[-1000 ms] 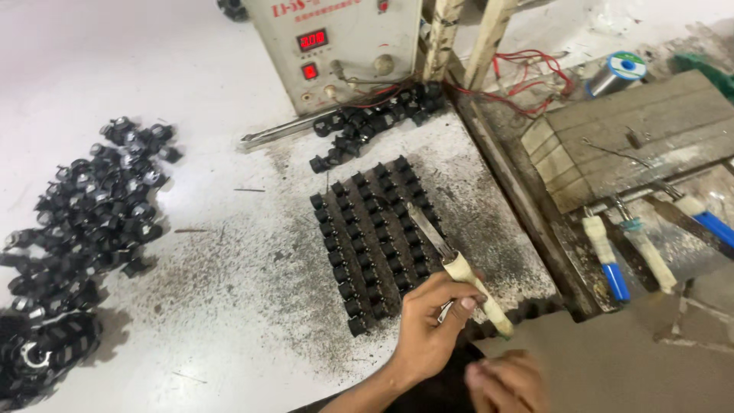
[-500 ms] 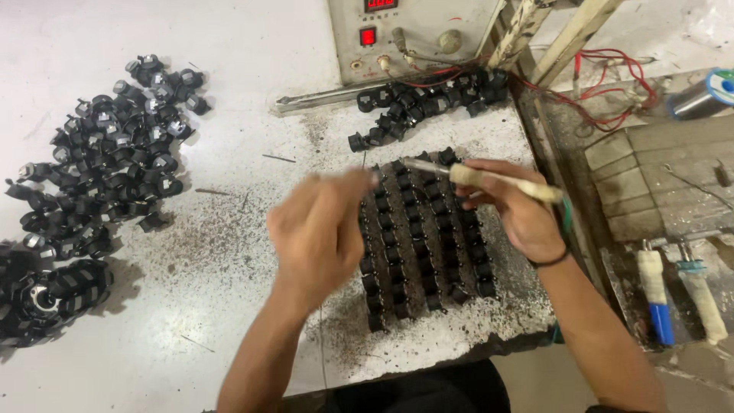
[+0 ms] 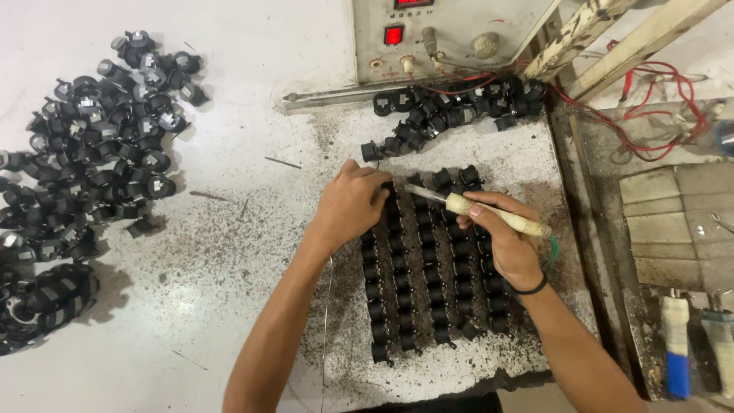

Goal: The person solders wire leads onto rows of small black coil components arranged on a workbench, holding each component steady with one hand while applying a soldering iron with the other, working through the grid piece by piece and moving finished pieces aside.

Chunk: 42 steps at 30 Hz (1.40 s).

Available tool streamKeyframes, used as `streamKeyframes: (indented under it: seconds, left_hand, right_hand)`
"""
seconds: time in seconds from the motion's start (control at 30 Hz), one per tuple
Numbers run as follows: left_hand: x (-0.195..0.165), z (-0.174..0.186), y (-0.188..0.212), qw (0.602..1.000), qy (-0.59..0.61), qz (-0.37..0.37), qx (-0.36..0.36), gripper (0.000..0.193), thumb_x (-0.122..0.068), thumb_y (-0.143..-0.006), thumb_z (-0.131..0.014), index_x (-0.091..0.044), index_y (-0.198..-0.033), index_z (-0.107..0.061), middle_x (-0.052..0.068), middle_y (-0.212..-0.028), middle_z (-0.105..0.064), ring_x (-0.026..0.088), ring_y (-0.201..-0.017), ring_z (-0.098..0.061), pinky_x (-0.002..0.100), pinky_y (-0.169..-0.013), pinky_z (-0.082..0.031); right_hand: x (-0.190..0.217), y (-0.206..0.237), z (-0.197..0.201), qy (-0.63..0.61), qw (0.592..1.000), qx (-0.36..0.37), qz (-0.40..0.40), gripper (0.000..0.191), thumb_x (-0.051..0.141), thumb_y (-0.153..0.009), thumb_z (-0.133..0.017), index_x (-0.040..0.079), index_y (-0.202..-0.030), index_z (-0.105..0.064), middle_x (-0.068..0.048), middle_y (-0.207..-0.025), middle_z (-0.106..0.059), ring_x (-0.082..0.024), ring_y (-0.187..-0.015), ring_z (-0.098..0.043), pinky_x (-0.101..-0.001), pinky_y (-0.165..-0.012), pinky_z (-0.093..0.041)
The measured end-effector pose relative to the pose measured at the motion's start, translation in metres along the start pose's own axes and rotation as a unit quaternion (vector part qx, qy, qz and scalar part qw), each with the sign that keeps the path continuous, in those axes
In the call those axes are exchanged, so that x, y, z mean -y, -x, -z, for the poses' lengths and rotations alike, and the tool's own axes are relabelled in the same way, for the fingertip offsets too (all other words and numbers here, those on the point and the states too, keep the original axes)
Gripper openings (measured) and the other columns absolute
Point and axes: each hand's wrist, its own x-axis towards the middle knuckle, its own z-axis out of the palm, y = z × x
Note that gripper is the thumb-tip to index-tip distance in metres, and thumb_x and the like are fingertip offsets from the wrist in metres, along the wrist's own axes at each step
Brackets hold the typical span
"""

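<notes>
Rows of small black components [image 3: 428, 275] lie in a block on the speckled white bench. My left hand [image 3: 350, 205] rests at the block's upper left corner, fingers curled, pinching a thin wire [image 3: 327, 306] that trails down along my forearm. My right hand [image 3: 505, 237] grips a soldering iron [image 3: 489, 213] with a cream handle; its metal tip points left toward my left fingers, just above the top rows of components.
A big heap of black components [image 3: 99, 145] lies at the left and a smaller heap [image 3: 451, 115] sits below a grey control box [image 3: 436, 34] with a red lit switch. Red wires [image 3: 657, 115], wooden slats and blue-handled tools [image 3: 677, 352] fill the right side.
My left hand has come down from mid-air onto the block's upper left corner. The right hand has brought the iron lower, with its tip close to the left fingers.
</notes>
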Motion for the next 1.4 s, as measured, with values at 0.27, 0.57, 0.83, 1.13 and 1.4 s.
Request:
streamKeyframes:
  seconds: [0.27,0.57,0.83,1.13,1.4]
  left_hand:
    - [-0.005,-0.01,0.012,0.994,-0.035,-0.001,-0.106,0.014,-0.008,-0.085,-0.071,-0.01,-0.096,-0.081,0.01,-0.09,-0.069,0.033,-0.067,-0.069,0.046,-0.061,-0.057]
    - [-0.009,-0.014,0.013,0.996,-0.027,0.008,-0.089,0.011,-0.008,-0.086,-0.072,-0.008,-0.094,-0.08,0.011,-0.089,-0.069,0.033,-0.068,-0.069,0.045,-0.063,-0.058]
    - [0.0,-0.015,0.008,0.996,0.033,-0.01,-0.082,0.011,-0.006,-0.085,-0.073,-0.007,-0.093,-0.08,0.012,-0.087,-0.068,0.034,-0.072,-0.07,0.044,-0.066,-0.058]
    - [-0.003,-0.015,0.004,0.999,-0.03,-0.008,-0.042,0.007,-0.005,-0.086,-0.071,-0.003,-0.082,-0.076,0.014,-0.085,-0.065,0.037,-0.069,-0.068,0.047,-0.064,-0.057]
    - [-0.005,-0.018,0.006,0.998,-0.006,-0.018,-0.068,0.007,-0.004,-0.081,-0.068,-0.001,-0.078,-0.073,0.015,-0.085,-0.064,0.037,-0.067,-0.067,0.047,-0.064,-0.057]
  right_hand:
    - [-0.002,0.004,-0.005,0.017,1.0,0.001,0.012,0.022,0.003,-0.099,-0.066,-0.007,-0.119,-0.072,-0.019,-0.108,-0.075,-0.023,-0.09,-0.075,-0.0336,-0.081,-0.062]
    - [-0.004,0.003,-0.005,0.03,0.999,0.008,0.015,0.023,0.003,-0.099,-0.067,-0.005,-0.12,-0.072,-0.019,-0.11,-0.075,-0.024,-0.093,-0.075,-0.0321,-0.082,-0.062]
    - [-0.002,0.003,-0.006,0.051,0.998,0.028,0.009,0.025,0.004,-0.098,-0.068,-0.004,-0.122,-0.071,-0.02,-0.113,-0.075,-0.024,-0.097,-0.076,-0.0319,-0.084,-0.064]
    - [-0.001,0.005,-0.01,0.075,0.996,0.034,0.02,0.025,0.004,-0.098,-0.068,-0.005,-0.121,-0.072,-0.02,-0.109,-0.076,-0.023,-0.089,-0.076,-0.0305,-0.078,-0.064]
    - [-0.003,0.007,-0.009,0.069,0.997,0.012,0.011,0.023,0.002,-0.099,-0.066,-0.006,-0.12,-0.072,-0.021,-0.109,-0.076,-0.024,-0.09,-0.076,-0.0321,-0.079,-0.063]
